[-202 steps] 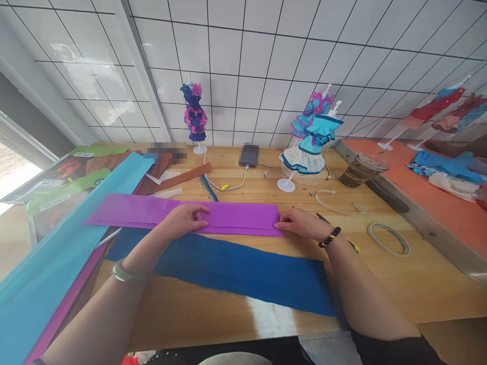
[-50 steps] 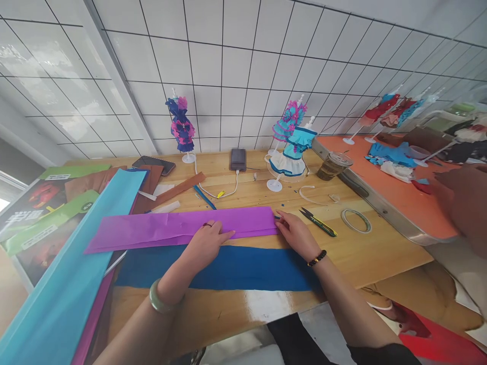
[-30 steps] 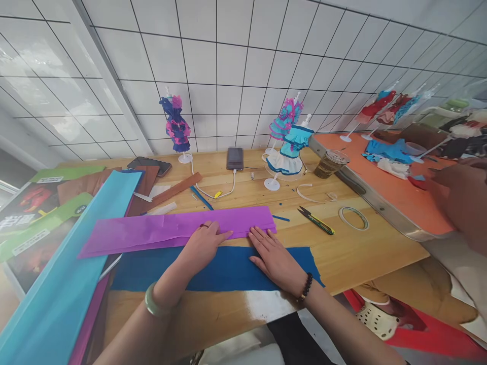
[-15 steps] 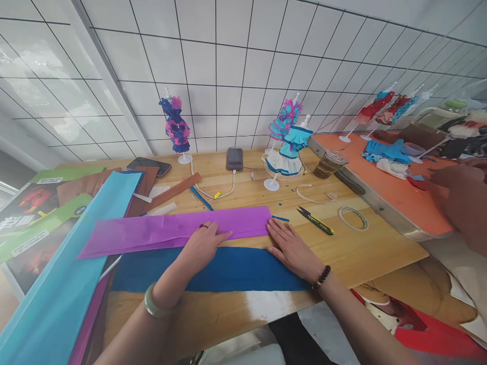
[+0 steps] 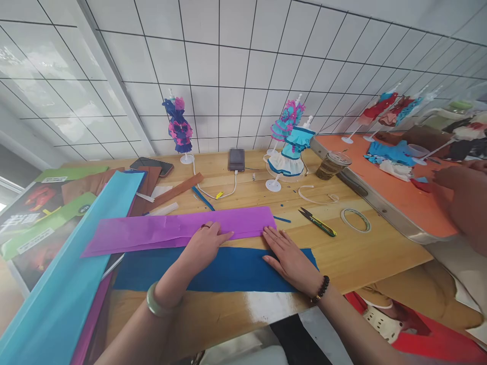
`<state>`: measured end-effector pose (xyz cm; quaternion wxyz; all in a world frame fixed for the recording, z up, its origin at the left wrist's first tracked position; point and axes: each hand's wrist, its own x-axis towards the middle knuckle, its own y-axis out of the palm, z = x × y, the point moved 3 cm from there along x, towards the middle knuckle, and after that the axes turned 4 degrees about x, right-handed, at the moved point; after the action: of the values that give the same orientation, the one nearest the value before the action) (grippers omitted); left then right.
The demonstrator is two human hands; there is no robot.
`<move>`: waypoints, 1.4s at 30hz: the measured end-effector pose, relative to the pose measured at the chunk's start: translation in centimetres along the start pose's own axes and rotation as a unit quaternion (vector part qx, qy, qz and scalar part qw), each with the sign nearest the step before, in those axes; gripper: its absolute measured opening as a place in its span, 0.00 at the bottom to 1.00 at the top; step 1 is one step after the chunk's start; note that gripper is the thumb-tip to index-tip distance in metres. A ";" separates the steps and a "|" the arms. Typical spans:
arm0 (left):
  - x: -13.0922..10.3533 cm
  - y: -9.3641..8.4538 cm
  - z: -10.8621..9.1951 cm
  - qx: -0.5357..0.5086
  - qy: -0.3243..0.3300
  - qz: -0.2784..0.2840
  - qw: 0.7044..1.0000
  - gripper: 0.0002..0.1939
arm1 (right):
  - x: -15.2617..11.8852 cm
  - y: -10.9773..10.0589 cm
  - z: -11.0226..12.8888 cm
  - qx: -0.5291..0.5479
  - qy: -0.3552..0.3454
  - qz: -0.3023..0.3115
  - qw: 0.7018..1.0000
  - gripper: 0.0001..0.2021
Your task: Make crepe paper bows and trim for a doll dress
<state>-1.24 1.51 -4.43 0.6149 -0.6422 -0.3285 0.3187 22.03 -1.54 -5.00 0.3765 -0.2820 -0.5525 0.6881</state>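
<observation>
A folded purple strip of crepe paper (image 5: pixel 144 230) lies across the table, its lower edge along a dark blue strip (image 5: pixel 155 268). My left hand (image 5: pixel 205 243) rests on the purple strip near its middle, fingers laid on it and thumb stretched out to the right. At the strip's right end, my right hand (image 5: pixel 287 258) lies flat, fingertips on the purple edge and palm over the blue strip. Neither hand grips anything. A long light blue strip (image 5: pixel 72 274) lies under the purple strip's left end.
Yellow-handled thread snips (image 5: pixel 318 222) and a tape roll (image 5: pixel 355 220) lie to the right. Behind stand a phone on a cable (image 5: pixel 236 159), a cup (image 5: pixel 332 166) and small dress stands (image 5: pixel 291 149). Another person's arm (image 5: pixel 466 203) is at the orange table (image 5: pixel 411 197).
My right hand has slid a little leftward along the purple strip's lower edge, uncovering the blue strip's right end. My left hand stays in place. The view has shifted slightly.
</observation>
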 end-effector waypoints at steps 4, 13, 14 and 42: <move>0.0 0.1 0.0 -0.003 0.000 -0.006 1.000 0.27 | -0.2 0.1 -1.2 -0.008 0.016 -0.016 1.000 0.28; -0.3 -0.6 1.9 -0.096 -0.058 -0.026 0.993 0.21 | -0.4 0.2 -1.3 0.003 0.021 -0.020 1.000 0.28; -0.3 -0.7 2.3 -0.112 -0.078 -0.040 0.990 0.20 | -0.4 0.2 -1.3 0.006 0.021 -0.023 1.000 0.28; -0.8 -0.3 4.6 -0.251 -0.136 -0.034 0.958 0.18 | 5.8 1.6 8.3 0.041 -0.127 0.003 0.991 0.29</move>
<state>-5.45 3.55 -4.28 0.3942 -0.7147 -0.5000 0.2896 11.76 -1.46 -4.48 0.3130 -0.1784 -0.5661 0.7414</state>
